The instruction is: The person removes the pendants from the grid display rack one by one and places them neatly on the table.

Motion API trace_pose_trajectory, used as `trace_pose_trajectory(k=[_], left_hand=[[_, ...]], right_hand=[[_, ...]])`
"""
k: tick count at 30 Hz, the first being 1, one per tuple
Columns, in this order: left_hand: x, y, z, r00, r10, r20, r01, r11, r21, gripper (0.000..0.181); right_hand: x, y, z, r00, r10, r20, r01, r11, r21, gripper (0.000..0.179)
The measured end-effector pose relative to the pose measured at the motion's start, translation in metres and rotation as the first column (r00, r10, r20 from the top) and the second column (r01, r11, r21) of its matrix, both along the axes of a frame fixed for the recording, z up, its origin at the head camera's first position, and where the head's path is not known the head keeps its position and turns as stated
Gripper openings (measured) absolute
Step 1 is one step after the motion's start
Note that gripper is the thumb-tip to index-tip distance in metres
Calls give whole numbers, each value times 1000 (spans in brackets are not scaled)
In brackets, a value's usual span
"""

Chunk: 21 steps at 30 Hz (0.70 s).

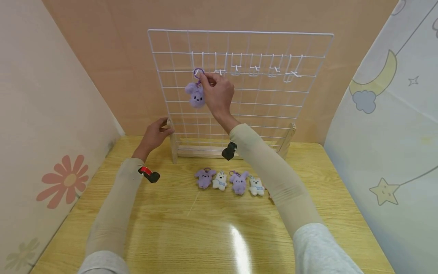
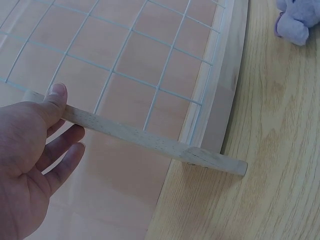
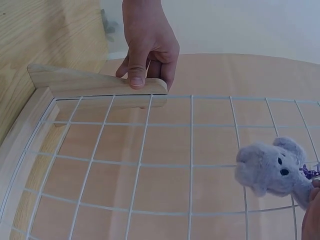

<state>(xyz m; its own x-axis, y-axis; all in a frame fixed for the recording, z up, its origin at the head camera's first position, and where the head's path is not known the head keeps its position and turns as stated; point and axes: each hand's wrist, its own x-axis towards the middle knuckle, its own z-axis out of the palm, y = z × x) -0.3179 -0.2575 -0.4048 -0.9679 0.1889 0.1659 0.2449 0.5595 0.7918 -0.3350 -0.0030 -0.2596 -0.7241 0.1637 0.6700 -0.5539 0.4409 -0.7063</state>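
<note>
My right hand [image 1: 219,93] pinches a purple plush keychain [image 1: 196,98] near its purple ring [image 1: 199,73], up at the leftmost hook of a white wire grid rack [image 1: 239,90]. In the right wrist view the plush [image 3: 272,167] hangs in front of the wires, and only the edge of that hand shows. Lower down, my left hand [image 1: 154,135] grips the top of the rack's left wooden upright [image 1: 173,146]. The left wrist view has the thumb on one face of this wooden piece [image 2: 135,134] and the fingers around its other side.
Several white hooks [image 1: 254,69] hang in a row on the grid. On the wooden table [image 1: 164,220], purple plush keychains [image 1: 204,179] and white bear keychains [image 1: 219,180] lie in a row before the rack. My right forearm partly covers another at the row's right end.
</note>
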Motion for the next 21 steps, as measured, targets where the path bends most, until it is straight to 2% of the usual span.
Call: trace_pose_trajectory(k=[8,21], left_hand=[[2,1,1,1000,1,-2,-1,1000,-6,64],[0,0,-1,1000,-5,-14,5,1000,-14,65]], right_hand=[[5,2,0,999,54,3,-54,998,-41,25],[19,7,4,991,131,-39,-133,990,-53,21]])
